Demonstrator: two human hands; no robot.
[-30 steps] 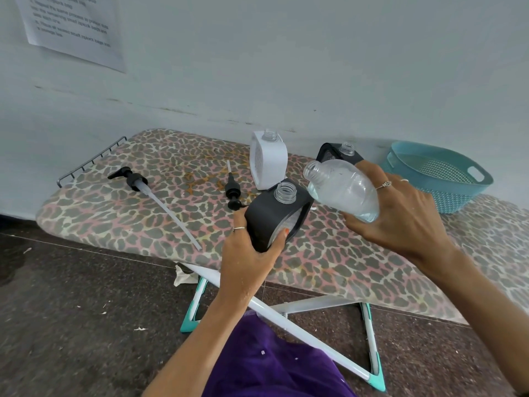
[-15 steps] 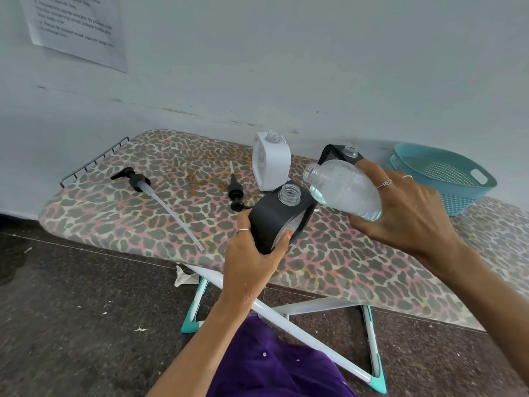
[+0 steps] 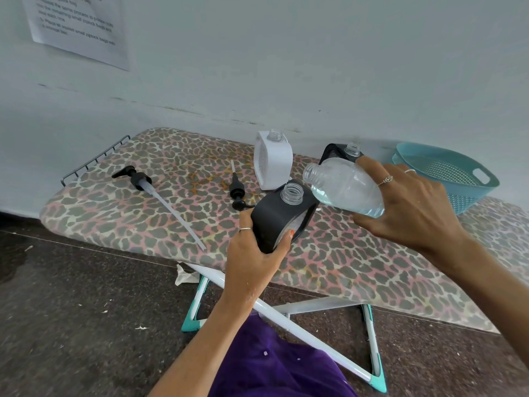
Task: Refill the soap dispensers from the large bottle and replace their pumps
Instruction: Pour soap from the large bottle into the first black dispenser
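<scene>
Spill risk: large bottle [image 3: 345, 191] tipped nearly flat, mouth just above and right of the open neck of the black dispenser [image 3: 282, 216]; small neck, so a fast tilt likely to send liquid down the side onto the ironing board [image 3: 177, 219].
Slip risk: dispenser lifted and tilted, could twist once weight is added.
Left hand [image 3: 253, 255]: curled round the dispenser's lower body, thumb on the front face.
Right hand [image 3: 406, 209]: wrapped over the bottle's base end; thumb side hidden, probably underneath.
Waiting: white dispenser [image 3: 273, 161] and second black dispenser [image 3: 339, 153] near the wall, both open-necked; long pump [image 3: 143, 181] and short pump [image 3: 237, 190] lying loose on the board.
</scene>
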